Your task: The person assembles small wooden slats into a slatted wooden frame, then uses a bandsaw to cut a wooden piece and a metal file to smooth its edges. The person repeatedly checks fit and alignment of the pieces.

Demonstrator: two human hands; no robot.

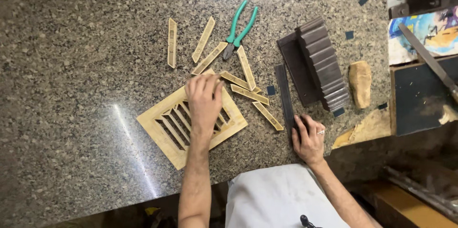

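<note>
I see the square wooden frame (164, 125) lying flat on the granite worktop (71, 66), turned like a diamond, with several slats already seated inside it. My left hand (204, 98) rests on its upper corner, fingers spread and pressing down; its grip is released, closed around nothing. Just above and to the right of this hand lie the loose wooden slats (249, 94), some touching each other, two more standing apart to the upper left.

My right hand (309, 135) is near the front edge of the worktop, and its grip is grasping the lower end of a long dark strip (283, 92) which lies beside the slats.

I judge that the step in hand is the fitting of slats into the frame, about half done. The next move calls for steady pressure on the frame, so it does not slide on the polished stone.

Green-handled pliers (240, 26) lie above the slats, and a dark ribbed block (324, 63) stands to the right with a pale stone (360, 82) beside it. The left side of the worktop has open room; the frame's lower corner is close to the front edge.
</note>
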